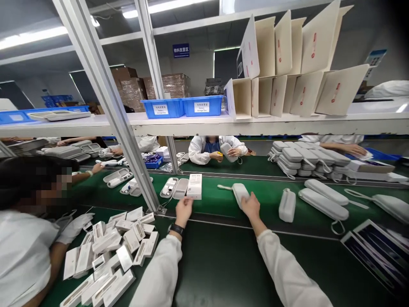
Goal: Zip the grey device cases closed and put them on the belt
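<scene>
My right hand (251, 205) is closed around the near end of a grey zip case (239, 192) on the green conveyor belt; its wrist strap trails off to the left. Curled fingers show on my left hand (184, 210), which wears a black wristwatch. It is just in front of a white box (194, 186) standing on the belt. Whether it touches the box or holds anything small is hidden. Left of the box lies an open grey case (169, 187) with a small item inside.
Closed grey cases (324, 200) lie on the belt to the right. Many small white boxes (110, 249) are heaped at the left, beside a co-worker's gloved hand (75, 228). A metal post (105, 94) and a shelf (255, 127) frame the station; people work opposite.
</scene>
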`<state>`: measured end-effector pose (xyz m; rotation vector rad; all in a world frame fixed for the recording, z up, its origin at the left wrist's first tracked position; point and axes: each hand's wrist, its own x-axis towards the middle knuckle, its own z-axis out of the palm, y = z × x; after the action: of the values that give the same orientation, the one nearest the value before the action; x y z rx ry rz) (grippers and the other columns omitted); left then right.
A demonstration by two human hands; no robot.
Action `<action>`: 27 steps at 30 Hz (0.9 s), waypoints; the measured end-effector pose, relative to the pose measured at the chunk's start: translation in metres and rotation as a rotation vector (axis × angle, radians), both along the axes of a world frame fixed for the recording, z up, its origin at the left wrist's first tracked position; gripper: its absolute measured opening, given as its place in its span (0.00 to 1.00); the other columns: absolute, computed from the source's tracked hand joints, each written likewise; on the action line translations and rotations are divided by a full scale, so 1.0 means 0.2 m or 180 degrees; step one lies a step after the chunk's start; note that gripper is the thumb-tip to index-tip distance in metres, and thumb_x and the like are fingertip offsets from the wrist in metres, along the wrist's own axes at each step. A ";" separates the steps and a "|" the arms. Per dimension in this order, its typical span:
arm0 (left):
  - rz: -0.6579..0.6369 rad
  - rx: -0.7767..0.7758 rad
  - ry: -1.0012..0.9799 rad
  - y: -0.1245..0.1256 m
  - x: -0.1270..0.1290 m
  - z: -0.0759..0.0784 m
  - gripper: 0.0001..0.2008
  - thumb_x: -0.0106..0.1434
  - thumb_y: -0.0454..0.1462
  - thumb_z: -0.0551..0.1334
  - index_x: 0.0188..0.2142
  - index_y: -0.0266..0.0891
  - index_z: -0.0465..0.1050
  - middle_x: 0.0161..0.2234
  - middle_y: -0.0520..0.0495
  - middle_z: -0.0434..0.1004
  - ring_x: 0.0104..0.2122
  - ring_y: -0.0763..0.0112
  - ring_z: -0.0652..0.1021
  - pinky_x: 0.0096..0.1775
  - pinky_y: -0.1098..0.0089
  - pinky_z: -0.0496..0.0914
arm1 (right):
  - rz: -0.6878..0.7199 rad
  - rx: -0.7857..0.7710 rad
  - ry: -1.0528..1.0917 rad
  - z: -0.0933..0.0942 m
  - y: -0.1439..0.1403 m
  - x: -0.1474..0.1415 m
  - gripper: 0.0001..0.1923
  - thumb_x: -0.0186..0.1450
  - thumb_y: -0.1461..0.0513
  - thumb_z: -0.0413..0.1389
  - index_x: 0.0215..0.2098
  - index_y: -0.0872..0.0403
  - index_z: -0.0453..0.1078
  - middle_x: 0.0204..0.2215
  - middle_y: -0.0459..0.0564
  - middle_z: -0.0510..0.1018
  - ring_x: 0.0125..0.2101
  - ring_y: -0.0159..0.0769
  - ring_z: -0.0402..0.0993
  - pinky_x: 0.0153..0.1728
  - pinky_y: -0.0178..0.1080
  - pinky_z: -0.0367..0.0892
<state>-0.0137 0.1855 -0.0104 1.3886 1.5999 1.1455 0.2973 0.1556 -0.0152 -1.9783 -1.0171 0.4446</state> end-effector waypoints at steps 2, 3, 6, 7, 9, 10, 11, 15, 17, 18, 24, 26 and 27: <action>0.0551 -0.0062 0.0296 0.16 -0.12 0.01 0.14 0.67 0.42 0.62 0.48 0.36 0.72 0.51 0.41 0.75 0.52 0.59 0.74 0.56 0.52 0.67 | -0.0256 0.0187 -0.0479 -0.05 -0.03 -0.05 0.39 0.65 0.56 0.52 0.69 0.70 0.50 0.69 0.78 0.47 0.70 0.66 0.40 0.66 0.66 0.39; 0.0839 -0.0141 0.0449 0.24 -0.17 0.01 0.17 0.66 0.41 0.62 0.51 0.35 0.70 0.56 0.38 0.71 0.57 0.54 0.71 0.59 0.49 0.64 | -0.0273 0.0355 -0.0799 -0.09 -0.07 -0.09 0.38 0.66 0.56 0.51 0.69 0.67 0.51 0.70 0.75 0.44 0.70 0.66 0.38 0.66 0.66 0.37; 0.1435 -0.0460 0.0813 0.41 -0.26 -0.01 0.33 0.61 0.41 0.65 0.62 0.30 0.58 0.65 0.26 0.56 0.66 0.41 0.58 0.63 0.42 0.54 | 0.0309 0.0955 -0.1655 -0.17 -0.23 -0.25 0.31 0.69 0.55 0.50 0.67 0.60 0.56 0.70 0.68 0.49 0.69 0.61 0.45 0.65 0.65 0.45; 0.1495 -0.0567 0.0906 0.45 -0.27 -0.02 0.39 0.57 0.41 0.67 0.63 0.28 0.55 0.66 0.21 0.54 0.66 0.37 0.56 0.63 0.41 0.53 | 0.0605 0.1084 -0.1769 -0.18 -0.27 -0.30 0.29 0.70 0.56 0.50 0.66 0.57 0.57 0.70 0.67 0.50 0.69 0.60 0.46 0.64 0.64 0.48; 0.1470 -0.0713 0.1070 0.50 -0.28 -0.04 0.47 0.48 0.42 0.72 0.62 0.26 0.55 0.64 0.16 0.54 0.65 0.29 0.57 0.62 0.39 0.54 | 0.1062 0.1234 -0.1804 -0.19 -0.35 -0.36 0.26 0.70 0.57 0.50 0.65 0.54 0.58 0.70 0.64 0.51 0.69 0.57 0.47 0.63 0.63 0.52; 0.1429 -0.0737 0.1141 0.51 -0.29 -0.05 0.49 0.44 0.43 0.74 0.61 0.25 0.56 0.62 0.14 0.56 0.64 0.26 0.58 0.61 0.38 0.55 | 0.1175 0.1269 -0.1752 -0.19 -0.37 -0.38 0.24 0.71 0.57 0.50 0.64 0.53 0.59 0.69 0.63 0.53 0.69 0.56 0.48 0.63 0.62 0.53; 0.1389 -0.0724 0.1205 0.52 -0.29 -0.06 0.49 0.43 0.44 0.74 0.60 0.25 0.57 0.61 0.14 0.58 0.63 0.25 0.60 0.59 0.38 0.57 | 0.1222 0.1284 -0.1673 -0.18 -0.39 -0.39 0.23 0.71 0.57 0.50 0.63 0.53 0.60 0.68 0.63 0.54 0.68 0.56 0.49 0.62 0.62 0.55; 0.1126 -0.0255 0.1362 0.46 -0.28 -0.10 0.43 0.50 0.44 0.70 0.59 0.25 0.57 0.58 0.19 0.59 0.61 0.35 0.64 0.59 0.45 0.62 | 0.1299 0.1259 -0.1350 -0.17 -0.43 -0.42 0.18 0.72 0.57 0.49 0.58 0.52 0.64 0.64 0.62 0.61 0.64 0.53 0.58 0.60 0.59 0.60; 0.0877 0.0139 0.1408 0.41 -0.26 -0.12 0.38 0.54 0.41 0.68 0.60 0.26 0.58 0.59 0.22 0.57 0.62 0.41 0.63 0.61 0.50 0.62 | 0.1365 0.1229 -0.1245 -0.18 -0.45 -0.44 0.17 0.72 0.57 0.49 0.58 0.52 0.64 0.62 0.62 0.63 0.63 0.52 0.61 0.59 0.58 0.61; 0.0729 0.0332 0.1426 0.38 -0.25 -0.12 0.36 0.55 0.40 0.67 0.59 0.27 0.59 0.60 0.24 0.56 0.63 0.43 0.61 0.62 0.51 0.60 | 0.1402 0.1219 -0.1209 -0.18 -0.46 -0.45 0.18 0.72 0.57 0.49 0.58 0.52 0.64 0.62 0.62 0.64 0.62 0.52 0.61 0.59 0.58 0.62; -0.0574 0.1040 0.1329 0.29 -0.14 -0.07 0.28 0.57 0.36 0.67 0.58 0.41 0.69 0.58 0.40 0.67 0.61 0.53 0.67 0.64 0.57 0.61 | 0.1588 0.1207 -0.1188 -0.21 -0.49 -0.51 0.18 0.71 0.58 0.50 0.58 0.52 0.65 0.61 0.61 0.65 0.62 0.50 0.62 0.60 0.57 0.63; -0.0848 0.0962 0.1213 0.34 -0.08 -0.04 0.24 0.60 0.38 0.66 0.56 0.44 0.72 0.52 0.44 0.75 0.55 0.58 0.73 0.60 0.60 0.66 | 0.1604 0.1210 -0.1199 -0.22 -0.50 -0.52 0.18 0.70 0.59 0.51 0.58 0.51 0.65 0.61 0.61 0.65 0.62 0.51 0.63 0.60 0.57 0.63; -0.0857 0.0869 0.1156 0.37 -0.05 -0.02 0.21 0.62 0.39 0.64 0.55 0.43 0.72 0.49 0.45 0.77 0.52 0.59 0.76 0.58 0.61 0.68 | 0.1604 0.1212 -0.1203 -0.22 -0.50 -0.53 0.18 0.70 0.59 0.51 0.57 0.51 0.66 0.61 0.61 0.65 0.61 0.51 0.63 0.59 0.57 0.63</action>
<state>-0.0228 0.2590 -0.0150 2.0181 1.4688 1.0172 0.1919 0.0558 -0.0594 -1.4805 -1.7147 0.1209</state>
